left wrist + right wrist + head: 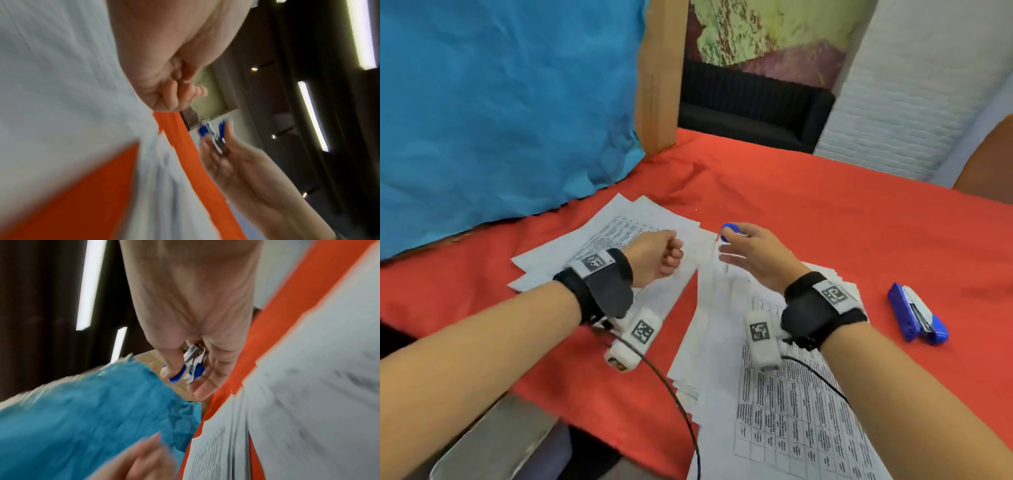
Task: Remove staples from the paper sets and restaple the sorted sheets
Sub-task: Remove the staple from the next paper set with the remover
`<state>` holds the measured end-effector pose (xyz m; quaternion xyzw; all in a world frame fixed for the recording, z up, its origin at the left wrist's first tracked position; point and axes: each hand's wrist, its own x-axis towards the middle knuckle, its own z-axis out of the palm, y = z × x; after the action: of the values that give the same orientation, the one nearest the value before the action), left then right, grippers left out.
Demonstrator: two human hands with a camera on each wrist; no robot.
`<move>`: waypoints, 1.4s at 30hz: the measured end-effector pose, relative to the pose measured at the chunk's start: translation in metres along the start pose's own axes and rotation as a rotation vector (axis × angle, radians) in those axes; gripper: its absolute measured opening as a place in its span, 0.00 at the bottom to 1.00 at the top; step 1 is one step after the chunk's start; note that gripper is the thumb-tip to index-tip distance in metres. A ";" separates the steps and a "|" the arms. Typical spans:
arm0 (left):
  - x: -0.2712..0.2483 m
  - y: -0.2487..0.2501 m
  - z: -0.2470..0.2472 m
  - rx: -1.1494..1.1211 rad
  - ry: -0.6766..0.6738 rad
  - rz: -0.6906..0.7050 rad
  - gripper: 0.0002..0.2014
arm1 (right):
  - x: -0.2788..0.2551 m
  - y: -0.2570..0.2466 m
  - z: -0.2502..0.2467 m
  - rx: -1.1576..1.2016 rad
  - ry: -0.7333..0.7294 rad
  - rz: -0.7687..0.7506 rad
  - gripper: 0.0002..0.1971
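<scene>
The right hand [753, 253] pinches one blue staple remover [729, 232] between thumb and fingers, its metal claws parted in the right wrist view. It hovers just above the far end of the near stack of printed sheets [774, 394], whose long axis runs from the person toward the far side of the table. The left hand [657, 255] is curled into a loose fist, apparently holding nothing, over a second, fanned pile of sheets [619, 226] left of that stack. The right hand is nearer the stack's top edge. One blue stapler [917, 313] lies right of the stack on the red cloth [825, 205]. No staple is discernible.
</scene>
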<state>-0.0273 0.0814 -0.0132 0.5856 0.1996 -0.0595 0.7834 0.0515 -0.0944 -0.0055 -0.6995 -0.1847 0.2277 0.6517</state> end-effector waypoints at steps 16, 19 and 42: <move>-0.119 -0.130 -0.241 1.802 -0.059 -0.517 0.18 | 0.017 0.082 -0.038 0.702 0.028 0.119 0.29; -0.123 -0.126 -0.226 1.872 -0.088 -0.490 0.21 | 0.004 0.070 -0.049 0.749 0.101 0.058 0.16; 0.052 -0.004 0.156 1.713 -0.303 0.344 0.28 | -0.072 0.100 -0.175 0.914 0.319 0.020 0.38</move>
<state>0.0563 -0.0597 -0.0001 0.9787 -0.1101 -0.1468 0.0923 0.0860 -0.2871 -0.0918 -0.3696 0.0432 0.1816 0.9103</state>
